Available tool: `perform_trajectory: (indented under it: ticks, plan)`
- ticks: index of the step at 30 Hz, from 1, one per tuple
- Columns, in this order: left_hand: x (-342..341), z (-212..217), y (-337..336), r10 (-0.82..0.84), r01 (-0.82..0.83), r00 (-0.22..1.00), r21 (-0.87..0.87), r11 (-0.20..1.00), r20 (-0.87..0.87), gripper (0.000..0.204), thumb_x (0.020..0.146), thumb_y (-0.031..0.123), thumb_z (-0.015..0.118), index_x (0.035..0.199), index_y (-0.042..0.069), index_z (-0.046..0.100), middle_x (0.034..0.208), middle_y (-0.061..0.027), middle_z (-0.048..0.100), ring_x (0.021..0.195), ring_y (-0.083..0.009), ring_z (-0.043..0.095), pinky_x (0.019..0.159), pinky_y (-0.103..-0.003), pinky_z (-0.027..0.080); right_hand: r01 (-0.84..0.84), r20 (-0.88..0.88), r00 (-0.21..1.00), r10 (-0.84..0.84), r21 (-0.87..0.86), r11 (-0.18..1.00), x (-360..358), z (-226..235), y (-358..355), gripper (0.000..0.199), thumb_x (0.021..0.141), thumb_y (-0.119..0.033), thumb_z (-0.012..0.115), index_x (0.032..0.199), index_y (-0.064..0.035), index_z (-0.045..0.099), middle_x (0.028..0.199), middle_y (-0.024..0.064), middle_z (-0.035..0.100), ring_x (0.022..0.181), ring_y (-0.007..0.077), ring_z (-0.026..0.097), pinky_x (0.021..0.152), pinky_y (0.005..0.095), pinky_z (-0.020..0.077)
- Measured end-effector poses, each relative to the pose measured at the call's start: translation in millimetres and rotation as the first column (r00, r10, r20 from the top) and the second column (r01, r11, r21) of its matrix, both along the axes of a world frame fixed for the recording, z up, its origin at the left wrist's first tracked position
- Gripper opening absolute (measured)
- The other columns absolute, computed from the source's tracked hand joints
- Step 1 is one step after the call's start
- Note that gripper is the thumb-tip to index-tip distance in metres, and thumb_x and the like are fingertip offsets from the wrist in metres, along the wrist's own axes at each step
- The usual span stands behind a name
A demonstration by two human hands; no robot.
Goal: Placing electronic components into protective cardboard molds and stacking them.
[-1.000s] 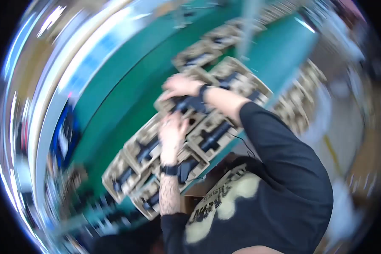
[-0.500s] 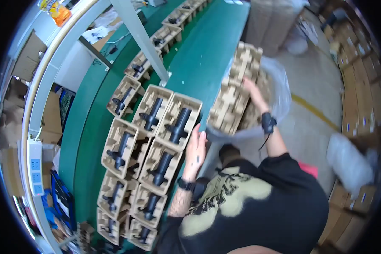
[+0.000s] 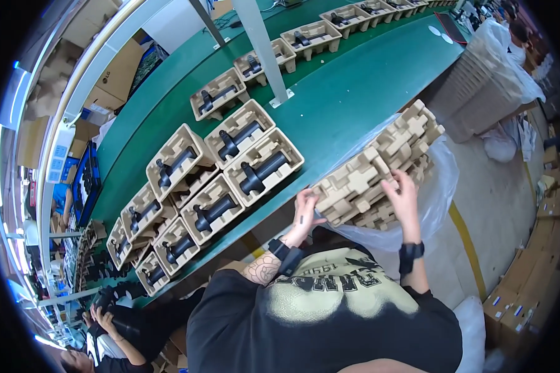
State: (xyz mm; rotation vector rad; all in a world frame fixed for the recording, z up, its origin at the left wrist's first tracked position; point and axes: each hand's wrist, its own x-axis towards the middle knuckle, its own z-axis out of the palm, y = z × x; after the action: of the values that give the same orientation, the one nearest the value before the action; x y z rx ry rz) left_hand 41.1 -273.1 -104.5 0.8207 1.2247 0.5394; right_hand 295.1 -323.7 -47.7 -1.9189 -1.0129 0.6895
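Note:
A brown moulded-pulp tray (image 3: 352, 184), underside up with its raised blocks showing, lies over other pulp trays in a clear plastic bag (image 3: 445, 163). My left hand (image 3: 302, 219) grips its left end, thumb and fingers on the rim. My right hand (image 3: 404, 194) has its fingers closed on the near edge towards the right end. A second overturned pulp tray (image 3: 410, 133) lies just beyond it. Left of my left hand, stacked pulp trays (image 3: 295, 163) stand on the green table, several with a black cylindrical part (image 3: 266, 172) inside.
The green table (image 3: 348, 99) runs away to the far right, with a line of filled trays (image 3: 311, 40) along its far side. A metal post (image 3: 261, 50) rises from it. A co-worker's hand (image 3: 104, 320) shows lower left. Cardboard boxes (image 3: 522, 280) stand at the right.
My left hand has gone from beside the filled trays to the left end of the pulp tray. My right hand has moved along that tray's near edge. The whole view has turned.

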Motion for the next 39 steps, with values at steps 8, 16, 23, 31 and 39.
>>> perform_trajectory:
  ticks: [8, 16, 23, 31, 39]
  plan:
    - [-1, 18, 1, 0.005, 0.009, 0.994, -0.125, 0.992, 0.11, 0.062, 0.091, 0.05, 0.039, 0.137, 0.011, 0.028, 0.131, -0.0132, 0.037, 0.118, -0.0254, 0.042, 0.075, -0.042, 0.054, -0.136, 0.141, 0.981, 0.131, 0.025, 0.99, 17, -43, 11, 0.04, 0.083, -0.019, 0.07, 0.116, -0.0007, 0.058, 0.103, 0.0139, 0.066, 0.089, 0.0184, 0.063, 0.076, 0.0318, 0.0501]
    - [-25, 159, 20, -0.037, -0.265, 0.946, 0.832, 0.488, 0.323, 0.063, 0.089, 0.038, 0.053, 0.137, 0.009, 0.024, 0.13, -0.0144, 0.038, 0.112, -0.0222, 0.048, 0.098, -0.042, 0.039, 0.239, -0.798, 0.249, 0.549, 0.6, 0.764, -44, 136, 10, 0.031, 0.089, -0.015, 0.059, 0.117, -0.0011, 0.06, 0.134, 0.0182, 0.048, 0.126, 0.0229, 0.044, 0.103, 0.0409, 0.0384]
    - [-86, 90, 41, 0.345, -0.119, 0.933, 0.992, 0.038, 0.099, 0.059, 0.084, 0.035, 0.057, 0.131, 0.007, 0.034, 0.141, -0.0176, 0.031, 0.131, -0.0292, 0.034, 0.105, -0.039, 0.031, -0.196, -0.8, 0.226, 0.555, 0.521, 0.831, -46, 102, 94, 0.045, 0.089, -0.012, 0.056, 0.132, -0.0034, 0.047, 0.132, 0.0155, 0.049, 0.126, 0.0188, 0.042, 0.104, 0.0342, 0.0343]
    - [-147, 107, 71, 0.577, -0.116, 0.643, 0.68, 0.724, -0.504, 0.023, 0.078, 0.019, 0.065, 0.092, 0.002, 0.056, 0.103, -0.0186, 0.059, 0.096, -0.03, 0.06, 0.08, -0.034, 0.047, -0.415, -0.183, 0.853, 0.489, 0.331, 0.847, -138, -2, 179, 0.042, 0.082, -0.004, 0.063, 0.123, 0.0, 0.055, 0.113, 0.0086, 0.059, 0.101, 0.0136, 0.055, 0.091, 0.0271, 0.0413]
    - [-187, 139, 31, 0.634, 0.14, 0.636, 0.874, 0.466, -0.44, 0.015, 0.077, 0.012, 0.067, 0.085, 0.001, 0.06, 0.077, -0.0141, 0.062, 0.062, -0.0225, 0.06, 0.057, -0.029, 0.047, -0.467, 0.168, 0.871, 0.461, 0.574, 0.673, -157, 66, 132, 0.035, 0.081, -0.001, 0.06, 0.116, 0.0043, 0.056, 0.103, 0.0121, 0.062, 0.091, 0.0168, 0.059, 0.081, 0.028, 0.0461]
